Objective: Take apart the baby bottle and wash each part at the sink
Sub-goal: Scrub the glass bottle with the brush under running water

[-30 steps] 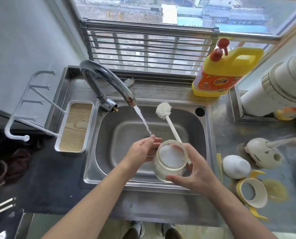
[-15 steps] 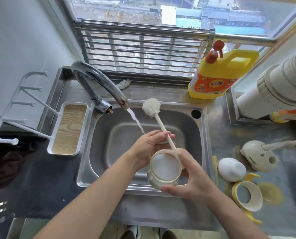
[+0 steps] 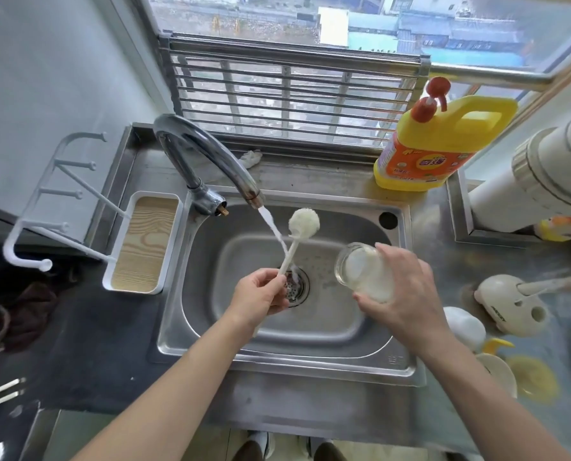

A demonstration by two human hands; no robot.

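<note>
**A:** Steel sink [image 3: 407,357] under a barred window, tap [image 3: 207,154] running, stream goes straight down the drain. Where's the bottle?

**B:** Bottle body [image 3: 365,272] is in the right hand [image 3: 403,294], tipped on its side over the right half of the basin, mouth facing left, suds inside. Right hand's wrapped round it. Left hand [image 3: 260,296] is clenched on the brush [image 3: 295,241] handle, bristle head up, near the stream, well apart from the bottle.

**A:** Risks?

**B:** Imo three. Wet soapy bottle in one hand, could slip & drop into the basin. Brush handle crosses the stream, so spray may hit the counter. And the bottle's off to the side of the water, so suds stay in unless it goes under the tap.

**A:** Count?

**B:** 1 bottle body, 1 brush in hand. On the counter to the right: 1 white dome cap [image 3: 465,327], 1 yellow-handled collar ring [image 3: 498,371], partly hidden by the forearm, 1 cream holder [image 3: 510,309] w/ sth stuck in it, can't tell what. 1 yellow detergent jug [image 3: 433,148] at the back, 1 white rack tray [image 3: 141,241] to the left. Teat: can't spot it.
</note>
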